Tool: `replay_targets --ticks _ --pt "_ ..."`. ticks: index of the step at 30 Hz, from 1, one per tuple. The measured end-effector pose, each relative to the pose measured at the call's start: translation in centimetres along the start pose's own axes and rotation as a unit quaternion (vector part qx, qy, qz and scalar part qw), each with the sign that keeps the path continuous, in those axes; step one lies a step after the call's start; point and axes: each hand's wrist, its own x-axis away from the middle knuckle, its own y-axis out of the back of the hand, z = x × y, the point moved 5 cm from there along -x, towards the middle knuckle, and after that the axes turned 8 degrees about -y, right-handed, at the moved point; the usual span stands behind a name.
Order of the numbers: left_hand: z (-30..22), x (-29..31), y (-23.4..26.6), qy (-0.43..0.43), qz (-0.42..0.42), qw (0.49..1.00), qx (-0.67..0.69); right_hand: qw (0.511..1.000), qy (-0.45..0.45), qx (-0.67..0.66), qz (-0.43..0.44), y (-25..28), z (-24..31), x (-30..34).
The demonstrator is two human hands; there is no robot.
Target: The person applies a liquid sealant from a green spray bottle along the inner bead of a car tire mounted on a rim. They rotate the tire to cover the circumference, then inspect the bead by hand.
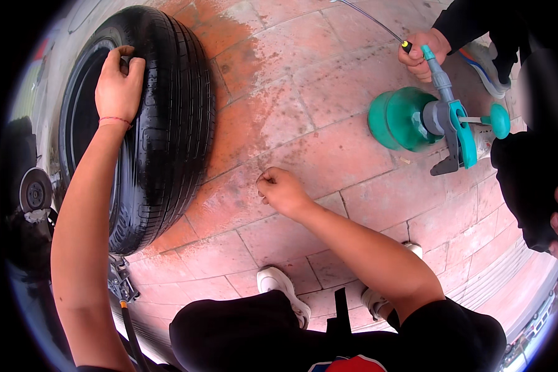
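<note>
A wet black car tire point(176, 124) stands upright on the left, its tread turned toward the middle. My left hand point(119, 87), with a red string at the wrist, is against its sidewall. The fingers there are curled in and the thumb is bent, closed at the tire's edge. Lower and to the right, my right hand point(284, 191) hovers over the paving, apart from the tire. Its thumb and fingers are pressed together; whatever may be between them is too small to make out.
At the right, another person's hand point(424, 56) grips a green pump sprayer point(403, 118) and a thin metal rod with a black-and-yellow handle point(406, 46). A brake disc point(36, 190) and a jack point(121, 279) are at the left. Reddish paving point(328, 155) is partly wet.
</note>
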Motion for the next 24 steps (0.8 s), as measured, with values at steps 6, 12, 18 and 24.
replay_targets --ticks 6,12,18,24 --pt "-0.4 0.1 0.3 0.009 0.002 1.000 0.017 0.997 -0.054 -0.048 0.012 0.0 3.0 0.1" --pt "-0.5 0.4 1.3 0.007 -0.005 1.000 0.004 0.990 0.077 -0.118 -0.023 -1.1 8.5 -3.9" --pt "-0.8 0.1 0.2 0.000 -0.011 1.000 0.023 0.980 0.121 -0.137 -0.079 -3.2 15.4 -7.8" --pt "-0.1 0.2 0.5 0.011 0.001 1.000 0.014 0.982 0.170 -0.031 -0.083 -6.8 12.1 -4.3"
